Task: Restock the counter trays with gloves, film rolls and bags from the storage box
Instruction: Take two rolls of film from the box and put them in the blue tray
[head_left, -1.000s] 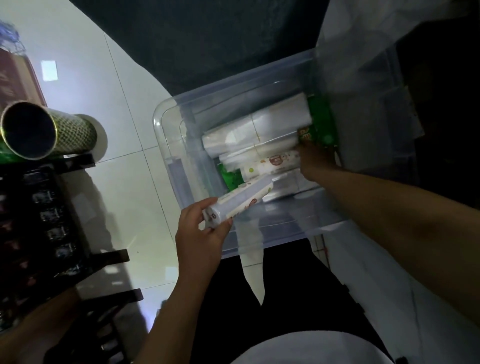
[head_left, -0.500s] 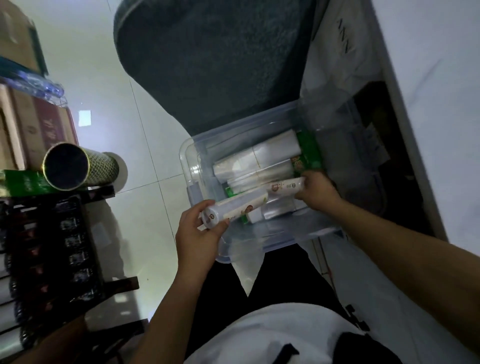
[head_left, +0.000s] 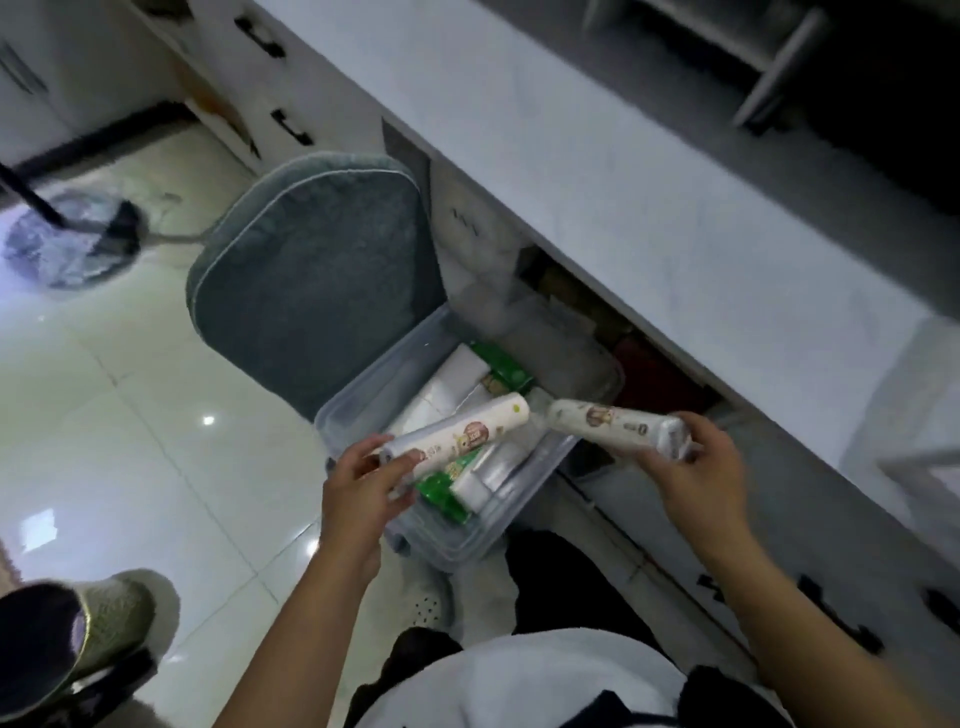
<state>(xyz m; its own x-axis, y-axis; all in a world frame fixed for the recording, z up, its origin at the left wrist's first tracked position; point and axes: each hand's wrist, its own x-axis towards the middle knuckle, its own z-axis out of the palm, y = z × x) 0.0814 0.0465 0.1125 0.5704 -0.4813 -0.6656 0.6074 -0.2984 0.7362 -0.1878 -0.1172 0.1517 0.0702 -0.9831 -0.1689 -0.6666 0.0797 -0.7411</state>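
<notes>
White film rolls, light and stiff: left hand (head_left: 358, 488) clasps one roll (head_left: 457, 435) by its end, right hand (head_left: 696, 470) likewise another (head_left: 613, 422), above the storage box (head_left: 467, 545).

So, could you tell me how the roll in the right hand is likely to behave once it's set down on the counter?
The roll in the right hand is a smooth cylinder, so it would probably roll on the flat counter unless laid against something. It stays straight though gripped at one end, so it seems stiff and fairly light. Its glossy wrapper may be a little slippery.
</notes>
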